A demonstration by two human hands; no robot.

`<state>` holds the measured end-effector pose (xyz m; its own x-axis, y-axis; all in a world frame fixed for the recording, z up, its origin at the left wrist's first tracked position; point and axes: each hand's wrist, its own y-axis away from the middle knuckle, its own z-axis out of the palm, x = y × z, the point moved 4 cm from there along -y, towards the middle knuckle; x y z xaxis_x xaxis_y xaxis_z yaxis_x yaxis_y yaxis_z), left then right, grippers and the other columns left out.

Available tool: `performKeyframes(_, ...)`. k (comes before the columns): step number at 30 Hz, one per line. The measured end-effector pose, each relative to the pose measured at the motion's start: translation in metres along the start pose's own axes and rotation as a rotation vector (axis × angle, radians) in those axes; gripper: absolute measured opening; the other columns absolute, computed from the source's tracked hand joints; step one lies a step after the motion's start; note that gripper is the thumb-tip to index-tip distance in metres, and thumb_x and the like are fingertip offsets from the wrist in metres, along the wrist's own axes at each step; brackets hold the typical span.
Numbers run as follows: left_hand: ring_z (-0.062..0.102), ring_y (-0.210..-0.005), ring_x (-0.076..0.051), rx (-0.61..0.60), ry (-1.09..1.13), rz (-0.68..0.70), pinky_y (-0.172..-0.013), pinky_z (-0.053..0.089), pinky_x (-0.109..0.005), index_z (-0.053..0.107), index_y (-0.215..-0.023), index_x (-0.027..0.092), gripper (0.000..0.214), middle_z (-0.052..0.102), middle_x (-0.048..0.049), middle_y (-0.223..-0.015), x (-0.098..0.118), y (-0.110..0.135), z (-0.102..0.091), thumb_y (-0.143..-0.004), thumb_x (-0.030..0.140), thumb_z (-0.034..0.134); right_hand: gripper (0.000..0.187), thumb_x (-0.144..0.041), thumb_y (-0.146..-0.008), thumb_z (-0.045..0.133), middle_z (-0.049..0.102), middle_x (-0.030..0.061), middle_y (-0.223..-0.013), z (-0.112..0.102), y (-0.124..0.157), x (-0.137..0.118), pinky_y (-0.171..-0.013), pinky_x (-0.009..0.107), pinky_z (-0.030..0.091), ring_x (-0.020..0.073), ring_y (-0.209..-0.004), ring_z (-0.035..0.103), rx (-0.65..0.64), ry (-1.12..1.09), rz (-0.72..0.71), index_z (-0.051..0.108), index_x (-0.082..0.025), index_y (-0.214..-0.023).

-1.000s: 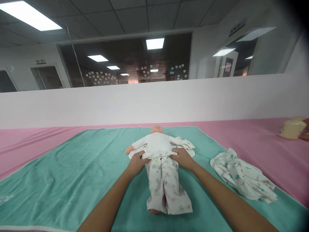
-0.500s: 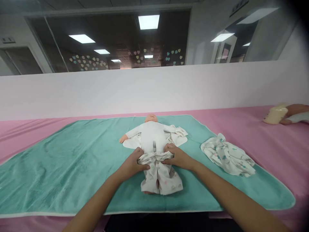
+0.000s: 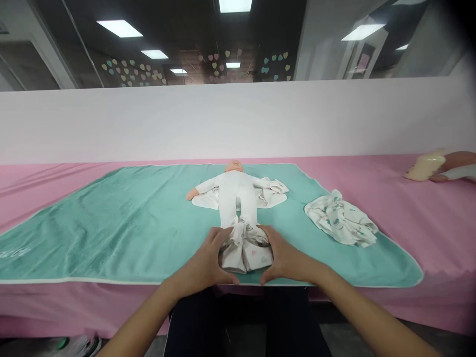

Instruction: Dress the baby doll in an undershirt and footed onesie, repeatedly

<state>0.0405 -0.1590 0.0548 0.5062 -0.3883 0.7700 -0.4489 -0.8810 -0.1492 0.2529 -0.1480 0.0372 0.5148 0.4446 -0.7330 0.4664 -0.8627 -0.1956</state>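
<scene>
A baby doll in a white long-sleeved bodysuit lies on its back on a green blanket, arms spread. Patterned white baby pants are bunched around its lower legs, and the feet are hidden. My left hand curves around the left side of the pants, fingers near the waistband and thumb by the hem. On the other side my right hand cups them the same way. Thumb and fingers stay well apart on both hands, with cloth between. An opened-out white garment lies beneath the doll's upper body.
A crumpled white patterned cloth lies on the blanket to the right. Pink cloth covers the table. At far right another person's or doll's hand is beside a cream-coloured bottle. A white low wall runs along the back.
Both my hands have come toward me with the pants, which went from the doll's hips to its lower legs. The white-clad legs now show. My view has tilted down.
</scene>
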Motion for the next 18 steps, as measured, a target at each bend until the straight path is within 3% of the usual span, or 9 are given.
performKeyframes(3,0.051,-0.094,-0.02,0.068,-0.154,0.042,-0.081,0.045,-0.033,0.04,-0.129,0.026,0.064,0.045,-0.006,-0.114,0.004,0.006,0.009,-0.07,0.023,0.064,0.071,-0.041,-0.06,0.074,0.052,0.0101,-0.116,0.011,0.004,-0.004,-0.092,0.043,0.038,0.0283,-0.106,0.049,0.215,0.156,0.027,0.043,-0.02,-0.121)
performKeyframes(6,0.052,-0.084,-0.018,0.14,-0.226,0.042,-0.072,0.045,-0.03,0.043,-0.125,0.025,0.052,0.049,-0.0056,-0.104,0.003,0.01,0.015,-0.075,0.016,0.053,0.048,-0.033,-0.069,0.066,0.057,0.0096,-0.103,0.02,0.007,-0.008,-0.079,0.038,0.043,0.0254,-0.093,0.053,0.296,0.226,0.024,0.047,-0.02,-0.111)
performKeyframes(10,0.054,-0.077,-0.019,0.263,-0.292,0.034,-0.067,0.044,-0.031,0.049,-0.121,0.025,0.043,0.052,-0.0066,-0.099,0.001,0.028,0.024,-0.079,0.019,0.05,0.021,-0.017,-0.077,0.053,0.06,0.0066,-0.086,0.029,0.022,-0.015,-0.071,0.037,0.04,0.0216,-0.077,0.054,0.316,0.369,-0.199,0.05,-0.02,-0.097)
performKeyframes(12,0.056,-0.078,-0.02,0.284,-0.264,0.037,-0.069,0.045,-0.032,0.052,-0.116,0.025,0.036,0.054,-0.0073,-0.096,0.004,0.038,0.031,-0.08,0.025,0.051,0.019,-0.01,-0.078,0.048,0.061,0.0058,-0.083,0.033,0.032,-0.022,-0.071,0.038,0.039,0.0205,-0.073,0.054,0.332,0.43,-0.314,0.05,-0.021,-0.093)
performKeyframes(15,0.058,-0.085,-0.022,0.242,-0.179,0.059,-0.074,0.047,-0.034,0.053,-0.114,0.027,0.033,0.058,-0.0083,-0.101,0.013,0.05,0.037,-0.081,0.026,0.051,0.018,-0.01,-0.078,0.048,0.062,0.0043,-0.081,0.034,0.041,-0.037,-0.071,0.036,0.039,0.0193,-0.072,0.055,0.247,0.394,-0.327,0.051,-0.022,-0.091)
performKeyframes(18,0.058,-0.097,-0.025,0.051,-0.17,0.137,-0.081,0.046,-0.036,0.049,-0.12,0.031,0.043,0.06,-0.0072,-0.111,0.017,0.06,0.044,-0.077,0.026,0.055,0.013,-0.017,-0.076,0.054,0.063,0.0028,-0.079,0.031,0.05,-0.054,-0.069,0.032,0.041,0.019,-0.075,0.056,0.0,0.284,-0.246,0.055,-0.024,-0.087)
